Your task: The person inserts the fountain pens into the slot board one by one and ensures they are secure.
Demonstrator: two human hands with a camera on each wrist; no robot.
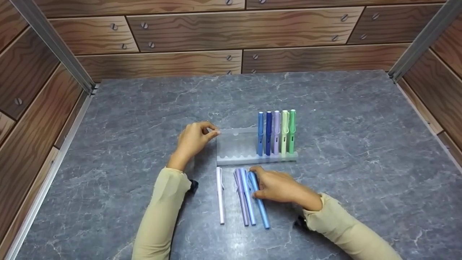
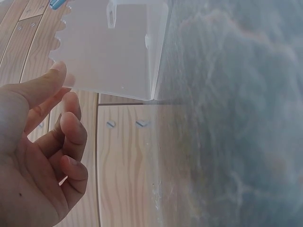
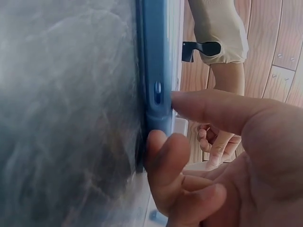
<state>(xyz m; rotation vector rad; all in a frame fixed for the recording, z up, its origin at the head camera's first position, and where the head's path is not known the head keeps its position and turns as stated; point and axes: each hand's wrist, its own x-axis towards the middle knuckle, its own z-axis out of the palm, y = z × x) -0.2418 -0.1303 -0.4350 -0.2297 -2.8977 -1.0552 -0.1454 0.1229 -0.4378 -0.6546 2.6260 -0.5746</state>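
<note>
Rack [image 1: 236,144], pinched at its upper left corner by your left hand [image 1: 194,139]; blue pen [image 1: 261,207], pinched by your right hand [image 1: 279,186]; five pens [image 1: 277,133], upright at rack's right

Plank-patterned walls [image 1: 245,30] on 3 sides, 2 metal posts [image 1: 54,43], marbled tabletop [image 1: 361,144]
</note>
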